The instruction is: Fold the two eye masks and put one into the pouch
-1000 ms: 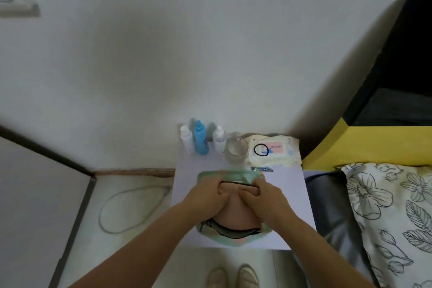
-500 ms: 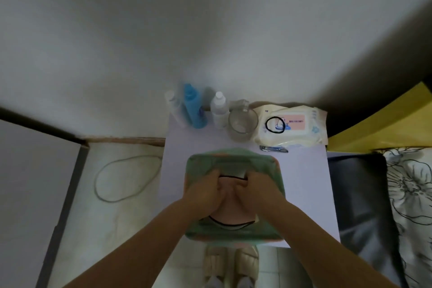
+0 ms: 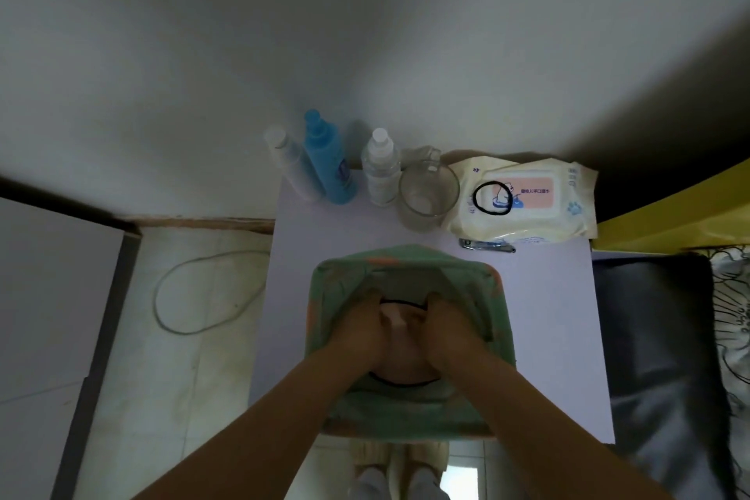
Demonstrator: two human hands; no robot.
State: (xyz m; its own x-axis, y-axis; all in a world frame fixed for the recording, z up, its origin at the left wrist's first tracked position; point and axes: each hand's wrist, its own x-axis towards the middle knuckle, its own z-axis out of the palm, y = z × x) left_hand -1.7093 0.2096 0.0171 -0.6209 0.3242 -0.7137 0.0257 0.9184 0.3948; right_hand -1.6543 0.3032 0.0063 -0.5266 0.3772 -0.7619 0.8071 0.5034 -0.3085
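Observation:
A green pouch [image 3: 337, 296] with orange marks lies open on the small white table [image 3: 548, 337], its grey lining showing at the far side. A pink eye mask [image 3: 399, 373] with a black strap sits in the pouch's opening. My left hand [image 3: 359, 335] and my right hand [image 3: 452, 333] lie side by side on the mask, fingers curled over its far edge and gripping it. The hands hide most of the mask. I see only one eye mask.
Along the table's back edge stand a white bottle [image 3: 290, 162], a blue bottle [image 3: 328, 162], a clear bottle [image 3: 380, 168] and a glass [image 3: 428, 193]. A wipes pack [image 3: 527, 197] carries a black hair tie [image 3: 492, 198], with nail clippers [image 3: 487, 245] beside it. Bedding lies right, a cable loop [image 3: 203, 292] left.
The view has tipped down and drawn closer to the table. Both hands stay on the pink mask and have slid slightly deeper into the pouch's opening.

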